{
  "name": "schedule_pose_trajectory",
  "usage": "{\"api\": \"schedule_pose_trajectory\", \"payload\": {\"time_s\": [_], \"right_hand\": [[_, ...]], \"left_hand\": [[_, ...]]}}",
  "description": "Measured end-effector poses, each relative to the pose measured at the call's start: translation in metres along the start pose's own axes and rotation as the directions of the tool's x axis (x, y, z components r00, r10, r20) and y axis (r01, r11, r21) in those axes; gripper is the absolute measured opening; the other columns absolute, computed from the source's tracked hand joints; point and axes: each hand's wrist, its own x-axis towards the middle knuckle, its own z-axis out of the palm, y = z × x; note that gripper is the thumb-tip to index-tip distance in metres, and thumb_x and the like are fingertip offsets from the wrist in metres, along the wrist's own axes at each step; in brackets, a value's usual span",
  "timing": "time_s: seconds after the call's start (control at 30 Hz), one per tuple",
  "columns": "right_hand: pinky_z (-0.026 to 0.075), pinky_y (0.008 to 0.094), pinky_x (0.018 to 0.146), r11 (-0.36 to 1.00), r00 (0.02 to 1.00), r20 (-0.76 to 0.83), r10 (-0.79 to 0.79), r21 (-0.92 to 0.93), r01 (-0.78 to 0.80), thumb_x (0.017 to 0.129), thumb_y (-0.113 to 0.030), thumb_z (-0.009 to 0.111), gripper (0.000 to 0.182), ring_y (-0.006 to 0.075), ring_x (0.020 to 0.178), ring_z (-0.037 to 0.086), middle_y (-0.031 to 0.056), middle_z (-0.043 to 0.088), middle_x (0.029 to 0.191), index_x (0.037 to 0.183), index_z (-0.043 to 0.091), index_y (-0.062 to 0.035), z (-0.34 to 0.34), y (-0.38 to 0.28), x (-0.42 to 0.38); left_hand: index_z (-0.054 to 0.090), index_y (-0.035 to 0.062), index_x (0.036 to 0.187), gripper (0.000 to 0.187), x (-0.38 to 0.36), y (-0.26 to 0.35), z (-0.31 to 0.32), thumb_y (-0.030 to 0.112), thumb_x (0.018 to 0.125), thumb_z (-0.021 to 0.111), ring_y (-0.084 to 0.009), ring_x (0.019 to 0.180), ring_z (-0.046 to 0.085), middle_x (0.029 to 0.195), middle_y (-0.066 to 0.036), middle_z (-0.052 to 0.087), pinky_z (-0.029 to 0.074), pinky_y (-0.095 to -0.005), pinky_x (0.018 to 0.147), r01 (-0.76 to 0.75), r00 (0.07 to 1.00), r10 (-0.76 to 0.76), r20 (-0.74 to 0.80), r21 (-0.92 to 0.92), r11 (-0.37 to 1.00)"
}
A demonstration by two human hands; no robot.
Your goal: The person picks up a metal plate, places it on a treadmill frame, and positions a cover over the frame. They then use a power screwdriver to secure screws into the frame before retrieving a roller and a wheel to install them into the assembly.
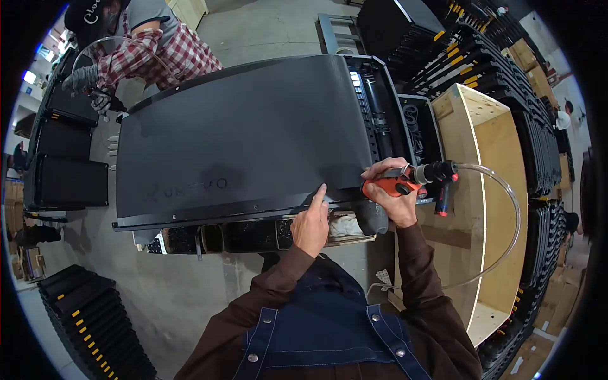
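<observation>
My right hand (396, 199) is wrapped round a red and black power tool (410, 180), held near the right end of a long black treadmill-like deck (253, 126). A clear hose runs from the tool's rear and curves down to the right. My left hand (311, 223) rests at the deck's near edge, its index finger stretched out on the black surface and the other fingers partly curled. Beyond the belt's right end lies an open housing (380, 107) with a roller and electronics. What the tool's tip touches is hidden.
A co-worker in a checked shirt (136, 57) and gloves stands at the far left end. On the right is an open wooden crate (500, 221), with stacked black frames (481, 57) behind. More black parts (95, 323) are stacked lower left. Bins (253, 235) sit under the near edge.
</observation>
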Motion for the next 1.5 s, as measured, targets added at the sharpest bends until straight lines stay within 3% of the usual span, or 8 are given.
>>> {"api": "schedule_pose_trajectory", "payload": {"time_s": [0.27,0.47,0.6,0.7,0.83,0.93,1.17,1.5], "right_hand": [[0.055,0.0378,0.089,0.997,0.999,0.035,-0.004,-0.072,0.007,0.072,0.009,0.075,0.038,0.0213,0.098,0.067,0.0105,0.066,0.098,0.106,0.060,-0.0015,0.005,0.000,-0.001],[0.055,0.0350,0.091,0.989,0.987,0.058,0.148,0.021,-0.149,0.075,0.010,0.074,0.044,0.0198,0.099,0.067,0.0112,0.067,0.103,0.116,0.061,-0.0018,0.016,-0.025,0.004],[0.053,0.0324,0.090,0.984,0.920,-0.391,0.024,-0.151,-0.090,0.077,0.009,0.074,0.041,0.0173,0.096,0.066,0.0097,0.067,0.107,0.114,0.061,-0.0021,0.054,-0.007,-0.012],[0.052,0.0297,0.085,0.963,0.991,0.109,0.082,-0.266,-0.051,0.074,0.007,0.076,0.037,0.0144,0.094,0.065,0.0074,0.068,0.105,0.108,0.063,-0.0009,0.028,-0.029,-0.005],[0.052,0.0304,0.084,0.997,0.890,-0.449,0.075,0.028,-0.069,0.078,0.003,0.073,0.031,0.0127,0.089,0.063,0.0075,0.068,0.100,0.107,0.063,-0.0005,0.033,-0.027,0.015],[0.053,0.0328,0.086,0.976,0.971,-0.233,0.061,-0.188,-0.107,0.076,0.003,0.074,0.034,0.0166,0.091,0.065,0.0121,0.068,0.102,0.108,0.062,0.0006,0.023,-0.034,0.001],[0.044,0.0497,0.106,0.759,0.944,-0.252,0.215,0.651,0.001,0.085,-0.008,0.067,0.039,0.0241,0.103,0.060,0.0094,0.060,0.112,0.121,0.052,-0.0093,0.035,-0.036,-0.045],[0.043,0.0507,0.108,0.562,0.904,-0.217,0.368,0.827,-0.030,0.091,-0.008,0.065,0.030,0.0232,0.100,0.060,0.0078,0.062,0.110,0.118,0.054,-0.0110,0.053,-0.003,-0.076]], "left_hand": [[0.057,0.0056,0.127,0.033,0.004,-0.029,0.007,0.027,0.104,0.050,-0.0280,0.059,0.060,0.066,-0.014,0.061,0.047,-0.0409,0.061,-0.070,0.997,0.061,-0.038,-0.317,0.946],[0.060,0.0009,0.121,0.025,-0.021,-0.050,-0.017,0.013,0.103,0.048,-0.0130,0.082,0.055,0.099,-0.006,0.061,0.047,-0.0283,0.071,0.554,0.829,0.014,0.559,-0.824,0.119],[0.058,-0.0007,0.126,0.028,-0.037,-0.052,-0.020,0.013,0.104,0.047,-0.0154,0.088,0.059,0.108,-0.010,0.064,0.051,-0.0310,0.080,0.582,0.808,-0.063,0.586,-0.778,0.237],[0.056,0.0000,0.128,0.028,-0.043,-0.050,-0.022,0.014,0.104,0.052,-0.0160,0.090,0.060,0.111,-0.011,0.065,0.052,-0.0315,0.082,0.573,0.810,-0.005,0.587,-0.789,0.223],[0.057,0.0013,0.125,0.026,-0.049,-0.054,-0.018,0.014,0.102,0.057,-0.0160,0.091,0.062,0.113,-0.011,0.066,0.052,-0.0311,0.083,0.573,0.813,0.026,0.582,-0.807,0.143],[0.059,0.0013,0.118,0.020,-0.048,-0.056,-0.016,0.012,0.101,0.059,-0.0145,0.087,0.062,0.103,-0.009,0.067,0.052,-0.0294,0.079,0.571,0.819,0.003,0.573,-0.817,0.086],[0.058,0.0068,0.104,0.017,-0.054,-0.064,-0.008,0.022,0.100,0.064,-0.0099,0.077,0.056,0.091,0.000,0.057,0.046,-0.0248,0.068,0.460,0.888,0.036,0.459,-0.882,-0.099],[0.063,0.0025,0.118,0.026,-0.071,-0.064,-0.025,0.021,0.099,0.064,-0.0133,0.084,0.064,0.098,-0.005,0.066,0.054,-0.0273,0.073,0.415,0.910,0.064,0.410,-0.896,-0.159]]}}
